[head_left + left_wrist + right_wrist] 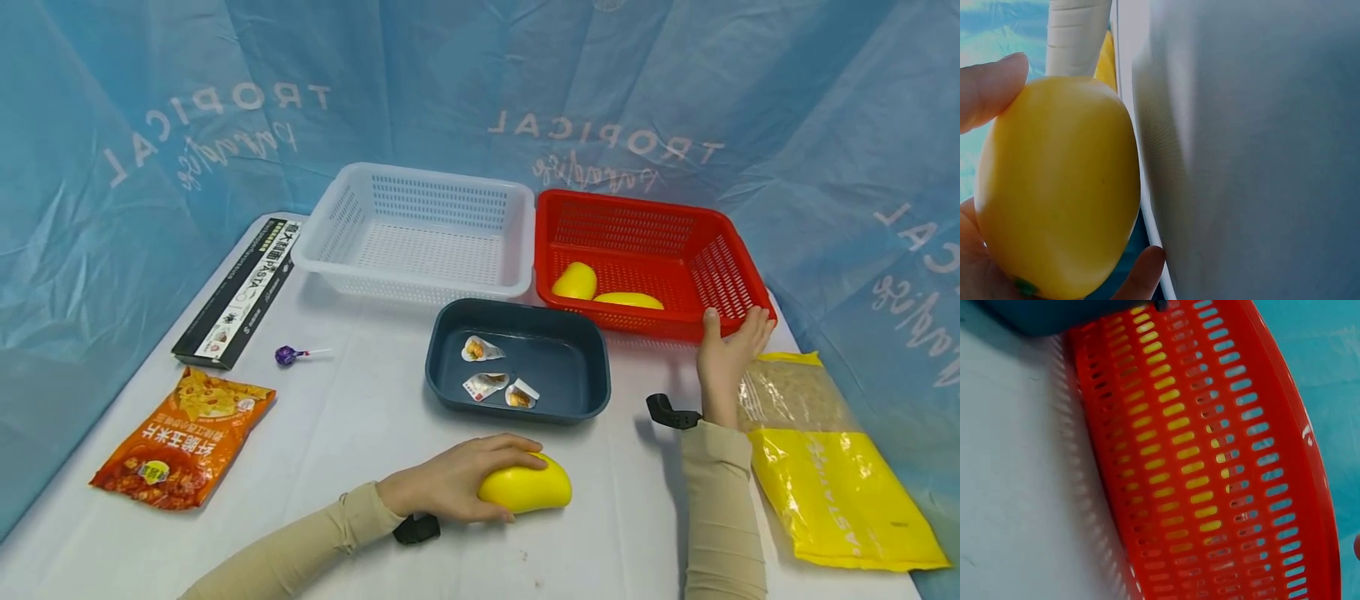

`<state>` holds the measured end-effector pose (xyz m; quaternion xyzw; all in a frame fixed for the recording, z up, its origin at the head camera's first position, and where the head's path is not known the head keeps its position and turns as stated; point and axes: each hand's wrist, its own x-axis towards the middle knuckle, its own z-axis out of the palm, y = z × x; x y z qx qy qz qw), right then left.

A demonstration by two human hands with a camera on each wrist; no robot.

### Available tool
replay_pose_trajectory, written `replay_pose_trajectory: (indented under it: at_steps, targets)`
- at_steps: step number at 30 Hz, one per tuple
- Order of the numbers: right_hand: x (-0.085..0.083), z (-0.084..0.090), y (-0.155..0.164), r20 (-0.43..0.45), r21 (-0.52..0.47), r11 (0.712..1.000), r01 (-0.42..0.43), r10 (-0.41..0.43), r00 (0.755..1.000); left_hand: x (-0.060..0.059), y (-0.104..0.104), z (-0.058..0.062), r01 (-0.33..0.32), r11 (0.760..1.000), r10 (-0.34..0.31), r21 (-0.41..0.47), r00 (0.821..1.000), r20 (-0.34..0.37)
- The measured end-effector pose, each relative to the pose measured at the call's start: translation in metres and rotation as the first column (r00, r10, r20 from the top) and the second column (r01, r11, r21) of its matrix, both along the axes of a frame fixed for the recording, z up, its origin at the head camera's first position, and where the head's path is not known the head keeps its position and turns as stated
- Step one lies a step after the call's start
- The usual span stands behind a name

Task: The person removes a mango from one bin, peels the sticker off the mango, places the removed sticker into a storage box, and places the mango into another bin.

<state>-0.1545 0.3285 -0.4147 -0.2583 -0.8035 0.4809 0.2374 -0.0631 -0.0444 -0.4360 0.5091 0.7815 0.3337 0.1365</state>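
Note:
My left hand [480,477] grips a yellow mango [534,487] at the near middle of the table. Fingers lie over its top and the thumb is at its near side. In the left wrist view the same mango [1063,187] shows a small green mark at one end. Two more yellow mangoes, one upright [575,282] and one lying flat [628,300], are in the red basket [720,223]. My right hand [731,354] touches that basket's near right corner, thumb spread from the fingers. The right wrist view mostly shows the basket's slotted wall [1210,462].
A white basket [416,287] adjoins the red one. Before them stands a dark blue tray [540,325] with three small picture cutouts [486,383]. Leftward lie a pasta box [240,292], a lollipop [287,356] and an orange snack bag [183,437]. A yellow bag [832,475] lies right.

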Motion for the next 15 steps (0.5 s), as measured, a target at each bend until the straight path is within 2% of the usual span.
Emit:
replay_pose_trajectory:
  at_steps: [5,9,15]
  targets:
    - [0.000,-0.002,0.009,-0.008,-0.067,0.997,0.043,-0.044,0.999,0.000,0.001,-0.001,0.000,1.000,0.000,-0.004,1.000,0.004]
    - [0.002,-0.003,0.015,0.008,-0.101,0.995,0.021,-0.020,1.000,0.000,0.000,0.000,-0.004,1.000,0.004,-0.006,1.000,-0.001]
    - [0.003,-0.003,0.020,0.053,-0.079,0.997,-0.002,0.006,0.999,0.000,0.002,0.000,-0.006,1.000,0.006,-0.004,1.000,-0.007]
